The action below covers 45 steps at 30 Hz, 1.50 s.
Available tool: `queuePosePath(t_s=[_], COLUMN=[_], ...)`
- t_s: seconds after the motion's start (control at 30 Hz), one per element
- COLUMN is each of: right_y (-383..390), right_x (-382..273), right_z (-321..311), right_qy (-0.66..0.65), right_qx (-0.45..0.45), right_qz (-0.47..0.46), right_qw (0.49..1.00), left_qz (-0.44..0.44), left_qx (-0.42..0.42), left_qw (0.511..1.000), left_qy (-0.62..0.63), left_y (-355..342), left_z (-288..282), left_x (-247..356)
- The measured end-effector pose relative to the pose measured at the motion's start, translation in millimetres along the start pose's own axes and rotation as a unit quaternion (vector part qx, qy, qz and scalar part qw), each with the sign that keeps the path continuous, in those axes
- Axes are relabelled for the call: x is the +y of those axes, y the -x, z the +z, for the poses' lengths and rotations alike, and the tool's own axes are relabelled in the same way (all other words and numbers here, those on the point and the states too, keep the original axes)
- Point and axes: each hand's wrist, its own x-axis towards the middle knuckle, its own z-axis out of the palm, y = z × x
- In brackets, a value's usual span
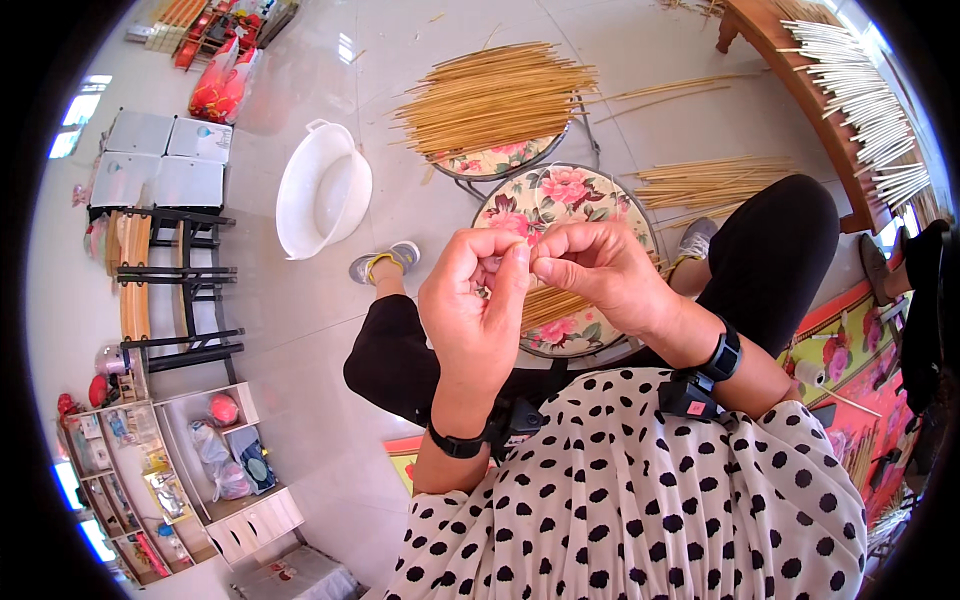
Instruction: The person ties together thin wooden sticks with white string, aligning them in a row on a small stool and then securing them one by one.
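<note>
White tub [300,200] on tiled floor [300,320]

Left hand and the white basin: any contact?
Apart. The head view shows pale tiled floor between the left hand and the white basin, with no overlap in the picture.

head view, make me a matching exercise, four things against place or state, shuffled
1. white oval plastic tub
2. large pile of thin tan sticks
3. thin white sticks
4. bare left hand

a. on the brown wooden table
b. thumb and forefinger pinched
c. on the pale tiled floor
d. on the far round floral stool

Pairs: 1-c, 2-d, 3-a, 4-b
</note>
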Motion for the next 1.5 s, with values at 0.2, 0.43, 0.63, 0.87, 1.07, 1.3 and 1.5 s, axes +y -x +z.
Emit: queuePosePath(t_s=[0.2, 0.43, 0.63, 0.87, 1.07, 1.3, 1.5], right_y=[0.5, 1.1, 1.9, 3.9, 4.7, 5.3, 4.9], right_x=[2.3, 1.5, 2.1, -3.2, -2.1, -2.1, -0.3], right_z=[-5.1, -11.6, -17.9, -16.8, -16.2, -13.2, -10.7], right_qy=[-0.010, -0.020, -0.002, 0.004, 0.012, 0.080, 0.093], right_qx=[-0.006, -0.004, 0.002, -0.006, -0.012, -0.006, 0.000], right_qz=[-0.005, -0.010, -0.004, -0.014, -0.037, -0.058, -0.066], right_qw=[1.000, 1.000, 1.000, 1.000, 0.999, 0.995, 0.994], left_qz=[-0.009, 0.081, 0.118, 0.124, 0.154, 0.157, 0.147], left_qx=[-0.015, 0.009, 0.013, 0.007, 0.000, 0.005, 0.008], left_qw=[1.000, 0.984, 0.978, 0.976, 0.967, 0.964, 0.967], left_qy=[-0.016, -0.158, -0.172, -0.177, -0.202, -0.214, -0.209], left_y=[0.4, -0.8, -5.0, -4.0, -3.4, -3.7, -2.3], left_z=[0.8, 14.1, 20.5, 21.5, 19.8, 16.8, 14.6], left_x=[0.7, 6.7, 6.1, 6.2, 6.2, 7.7, 7.9])
